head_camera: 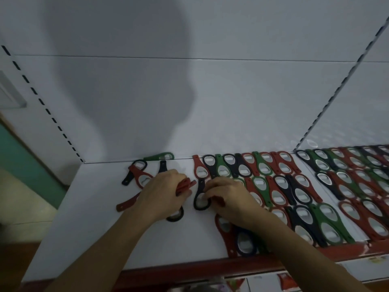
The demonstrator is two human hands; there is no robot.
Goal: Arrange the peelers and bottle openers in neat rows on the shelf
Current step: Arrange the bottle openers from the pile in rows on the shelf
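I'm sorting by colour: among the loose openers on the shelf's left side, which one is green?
The green bottle opener lying sideways along the back wall; the other loose ones there are red or black.

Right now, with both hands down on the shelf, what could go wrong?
The right hand, holding the black opener, has its forearm across the front row by the shelf edge; drawing back could drag those askew or off. The left hand grips a bundle of red openers; one might slip out.
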